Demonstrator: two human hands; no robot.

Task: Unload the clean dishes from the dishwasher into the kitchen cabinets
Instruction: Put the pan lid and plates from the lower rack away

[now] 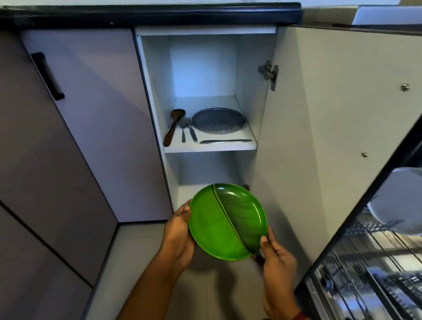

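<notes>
A round green plate (226, 220) with a leaf pattern is held flat in front of the open lower cabinet (200, 62). My left hand (179, 232) grips its left rim and my right hand (274, 252) pinches its near right rim. The plate hovers just outside the cabinet's bottom compartment. On the middle shelf (210, 147) lie a grey metal plate (219, 121), a wooden spoon (173, 127), two forks (187, 131) and a knife (225, 141). At the right, the open dishwasher (381, 261) holds a white plate (407, 198) upright in its rack.
The cabinet door (325, 129) stands swung open to the right, between the cabinet and the dishwasher. A closed cabinet door with a black handle (48, 76) is at the left. A dark countertop edge (148, 14) runs above.
</notes>
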